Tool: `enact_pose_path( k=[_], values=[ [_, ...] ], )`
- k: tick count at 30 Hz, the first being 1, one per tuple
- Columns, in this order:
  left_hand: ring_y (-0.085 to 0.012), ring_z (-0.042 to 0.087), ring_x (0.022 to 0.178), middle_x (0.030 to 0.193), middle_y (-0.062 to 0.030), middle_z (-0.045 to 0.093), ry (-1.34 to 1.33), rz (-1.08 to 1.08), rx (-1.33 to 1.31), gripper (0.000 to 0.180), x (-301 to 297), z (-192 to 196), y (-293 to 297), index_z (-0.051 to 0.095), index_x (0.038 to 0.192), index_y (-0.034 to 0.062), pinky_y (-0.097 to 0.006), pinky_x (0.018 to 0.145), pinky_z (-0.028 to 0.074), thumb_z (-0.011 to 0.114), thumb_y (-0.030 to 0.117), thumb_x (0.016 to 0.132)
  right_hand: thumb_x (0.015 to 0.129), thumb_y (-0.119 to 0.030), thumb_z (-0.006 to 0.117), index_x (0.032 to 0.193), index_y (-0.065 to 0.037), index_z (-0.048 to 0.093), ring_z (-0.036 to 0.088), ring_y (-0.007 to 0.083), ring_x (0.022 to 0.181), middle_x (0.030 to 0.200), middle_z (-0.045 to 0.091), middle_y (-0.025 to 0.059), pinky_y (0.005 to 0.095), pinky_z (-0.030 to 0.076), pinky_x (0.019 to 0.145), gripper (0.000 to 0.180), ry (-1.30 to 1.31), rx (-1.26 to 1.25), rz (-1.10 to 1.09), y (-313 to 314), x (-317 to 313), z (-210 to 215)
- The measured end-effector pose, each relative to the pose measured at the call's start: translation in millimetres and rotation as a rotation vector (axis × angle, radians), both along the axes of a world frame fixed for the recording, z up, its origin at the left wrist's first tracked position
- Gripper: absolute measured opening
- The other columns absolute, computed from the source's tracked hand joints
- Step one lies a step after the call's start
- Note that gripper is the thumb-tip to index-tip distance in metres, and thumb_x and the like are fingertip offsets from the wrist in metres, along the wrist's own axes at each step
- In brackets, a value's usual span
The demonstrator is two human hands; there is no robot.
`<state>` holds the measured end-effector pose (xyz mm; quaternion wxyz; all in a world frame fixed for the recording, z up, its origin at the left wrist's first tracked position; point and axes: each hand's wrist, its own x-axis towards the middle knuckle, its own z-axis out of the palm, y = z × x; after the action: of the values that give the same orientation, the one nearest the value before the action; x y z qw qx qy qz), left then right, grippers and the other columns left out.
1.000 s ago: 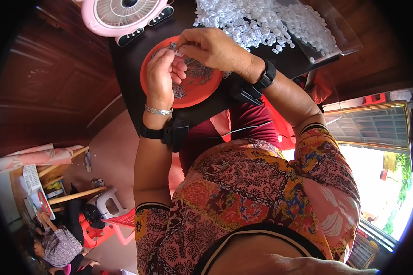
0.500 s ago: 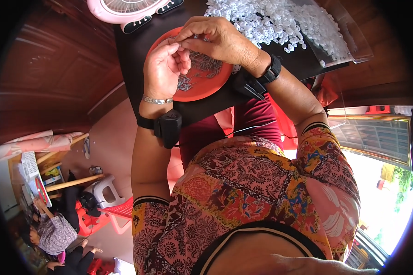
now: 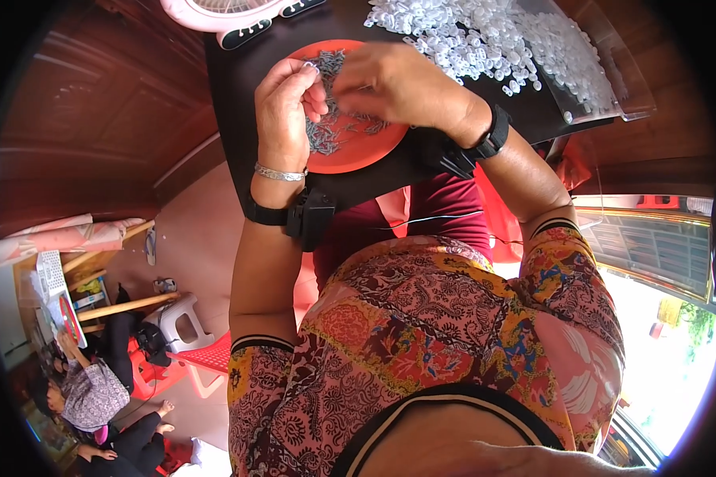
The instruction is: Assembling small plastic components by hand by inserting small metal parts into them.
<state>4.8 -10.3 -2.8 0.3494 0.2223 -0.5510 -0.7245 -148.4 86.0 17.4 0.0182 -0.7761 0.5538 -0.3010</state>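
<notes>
My left hand (image 3: 285, 107) is closed in a pinch at the left rim of a round orange-red plate (image 3: 370, 153). A small white plastic piece (image 3: 312, 68) shows between its thumb and fingertip. On the plate lie many thin grey nail-like pieces (image 3: 324, 141), partly hidden by both hands. My right hand (image 3: 410, 87) hovers over the plate's right half, apart from the left one. Motion smears its fingers, so I cannot tell whether they hold anything. Beyond it, small white plastic pieces (image 3: 477, 44) are heaped on the dark table (image 3: 243, 103).
A clear tray (image 3: 632, 99) at the far right holds part of the white heap. A pink fan (image 3: 223, 16) stands at the far left table edge. On the floor to the left are a red chair (image 3: 203, 354) and a seated person (image 3: 95, 401).
My hands were together at the fingertips and are now apart. The right one has moved right and down over the plate. The white piece now shows in my left fingertips.
</notes>
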Motion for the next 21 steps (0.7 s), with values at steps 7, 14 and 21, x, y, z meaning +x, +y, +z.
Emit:
enact_pose_path(
  k=[7,14,21],
  values=[
    [-0.0081,0.049,0.052,0.063,0.0001,0.054,-0.005,0.035,-0.038,0.012,0.4,2.7,-1.0,0.056,0.075,0.0067,-0.020,0.048,0.034,0.055,0.014,0.085,0.074,-0.016,0.064,0.083,-0.008,0.065,0.059,0.0291,0.085,0.081,0.060,0.0088,0.0414,0.048,0.072,0.012,0.221,0.202,0.088,-0.2,24.3,-11.7],
    [-0.0078,0.046,0.048,0.060,-0.0003,0.053,-0.003,0.077,0.016,0.012,-0.2,3.6,-0.8,0.055,0.074,0.0060,-0.020,0.045,0.033,0.055,0.013,0.084,0.078,-0.014,0.059,0.081,-0.006,0.063,0.061,0.0313,0.081,0.081,0.062,0.0113,0.0417,0.048,0.069,0.010,-0.015,0.099,0.010,-11.5,8.9,-25.6],
    [-0.0079,0.046,0.047,0.058,0.0000,0.051,-0.009,0.101,0.039,0.013,-0.1,3.5,-1.7,0.054,0.073,0.0057,-0.020,0.044,0.033,0.055,0.013,0.084,0.075,-0.011,0.064,0.079,-0.006,0.064,0.058,0.0269,0.087,0.084,0.060,0.0067,0.0368,0.048,0.074,0.006,0.036,0.181,0.164,-5.7,4.9,-14.3]
  ],
)
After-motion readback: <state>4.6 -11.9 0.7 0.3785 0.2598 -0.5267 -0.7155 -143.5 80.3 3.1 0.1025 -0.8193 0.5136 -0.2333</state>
